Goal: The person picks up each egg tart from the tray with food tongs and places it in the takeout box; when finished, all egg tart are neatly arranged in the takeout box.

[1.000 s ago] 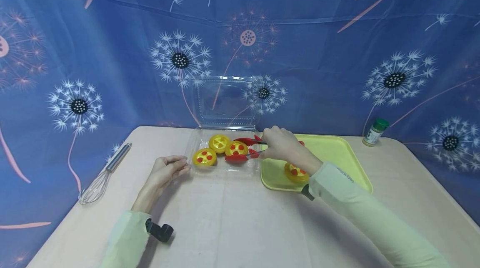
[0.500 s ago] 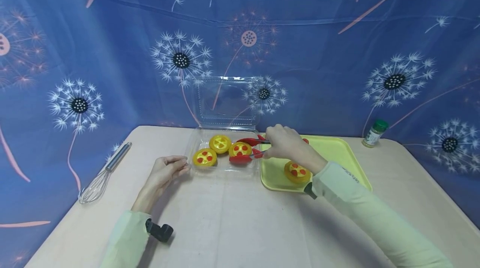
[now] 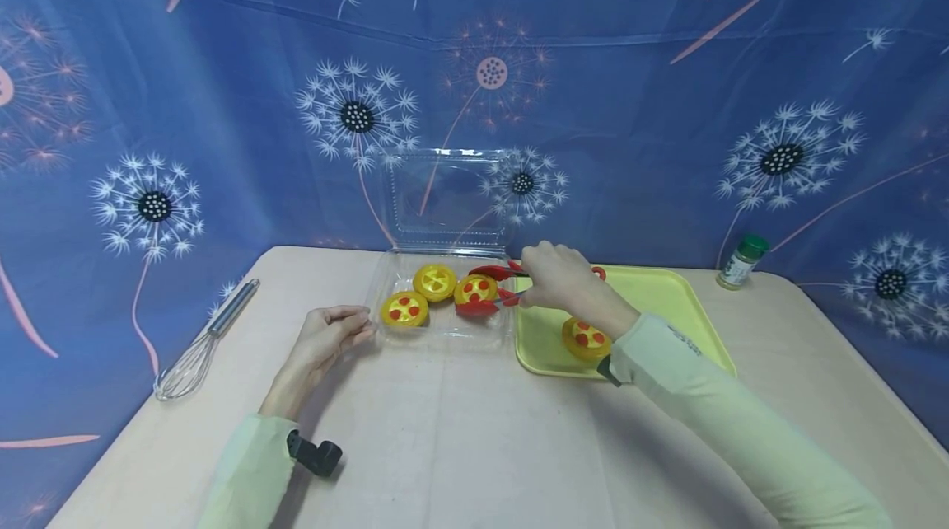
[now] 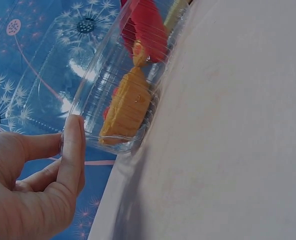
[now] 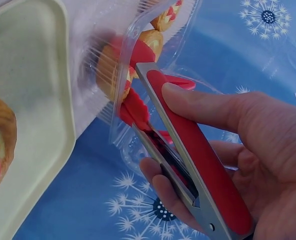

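My right hand (image 3: 559, 282) grips red-and-steel tongs (image 5: 183, 145). The red tong tips stand on either side of a toy tart (image 3: 475, 290) with red spots, inside a clear hinged plastic container (image 3: 445, 337). Beside it in the container lie another red-spotted tart (image 3: 404, 310) and a plain yellow tart (image 3: 435, 283). At the container's left edge, my left hand (image 3: 326, 344) pinches the rim between thumb and fingers, as the left wrist view shows. One more red-spotted tart (image 3: 586, 339) sits on the yellow tray (image 3: 660, 306), partly behind my right forearm.
The container's clear lid (image 3: 448, 203) stands raised at the back, against the blue patterned cloth (image 3: 623, 150). A whisk (image 3: 208, 344) lies at the table's left edge. A small green-capped jar (image 3: 741, 263) stands at the back right, beyond the tray.
The tongs and the red-spotted tart between their tips have shifted slightly right inside the container. My left hand has stayed at the container's edge.
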